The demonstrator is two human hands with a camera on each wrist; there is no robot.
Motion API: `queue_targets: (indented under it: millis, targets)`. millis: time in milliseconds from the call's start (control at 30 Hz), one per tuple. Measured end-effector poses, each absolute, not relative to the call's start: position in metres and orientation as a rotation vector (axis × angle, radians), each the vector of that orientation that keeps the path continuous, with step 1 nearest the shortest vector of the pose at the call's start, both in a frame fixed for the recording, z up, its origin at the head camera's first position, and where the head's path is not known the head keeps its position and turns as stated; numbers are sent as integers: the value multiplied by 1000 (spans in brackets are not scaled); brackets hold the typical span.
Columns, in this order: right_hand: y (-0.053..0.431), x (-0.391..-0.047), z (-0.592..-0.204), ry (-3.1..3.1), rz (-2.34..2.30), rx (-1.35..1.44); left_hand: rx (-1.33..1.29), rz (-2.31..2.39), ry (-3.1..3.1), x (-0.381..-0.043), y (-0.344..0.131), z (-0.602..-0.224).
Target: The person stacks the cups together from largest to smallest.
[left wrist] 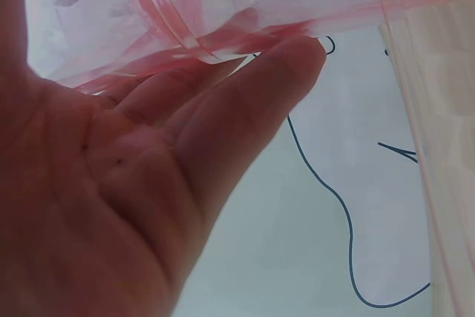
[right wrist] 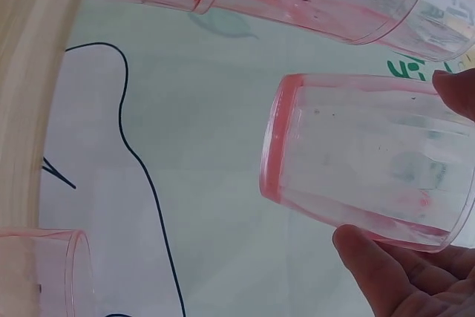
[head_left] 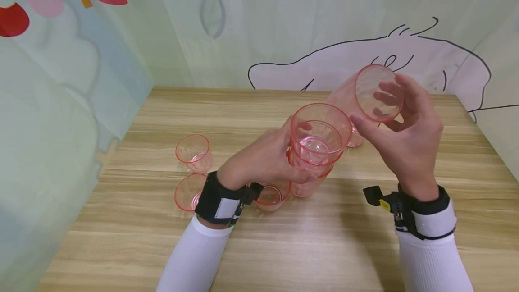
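My left hand [head_left: 263, 157] grips a stack of nested clear pink cups [head_left: 318, 170] above the table, their mouths tilted toward me. In the left wrist view the fingers [left wrist: 252, 94] lie along the side of the stack. To the right, my right hand [head_left: 417, 134] holds a single pink cup [head_left: 344, 96] near its rim, thumb on one side and fingers on the other. That cup is tipped, with its base pointing away. It hangs apart from the stack in the right wrist view, where its thick pink base [right wrist: 276, 139] shows.
Two pink cups, a farther one [head_left: 194, 154] and a nearer one [head_left: 186, 193], stand at left on the wooden table [head_left: 308, 247]. Another cup [head_left: 271, 197] is partly hidden by the left hand. One more [head_left: 355, 139] stands behind the held cups. A printed curtain [head_left: 174, 26] borders the table.
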State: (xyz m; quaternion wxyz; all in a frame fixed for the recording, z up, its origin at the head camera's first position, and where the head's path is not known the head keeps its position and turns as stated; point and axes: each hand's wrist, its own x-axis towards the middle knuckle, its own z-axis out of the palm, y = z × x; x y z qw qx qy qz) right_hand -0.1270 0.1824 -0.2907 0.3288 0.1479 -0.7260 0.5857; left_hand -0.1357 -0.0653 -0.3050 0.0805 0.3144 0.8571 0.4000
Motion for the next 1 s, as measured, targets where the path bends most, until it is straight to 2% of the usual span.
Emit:
queue_targets:
  millis: [1000]
  targets:
    - [181, -122, -282, -1620, 1752, 513, 928, 1187, 2558, -136, -66, -305]
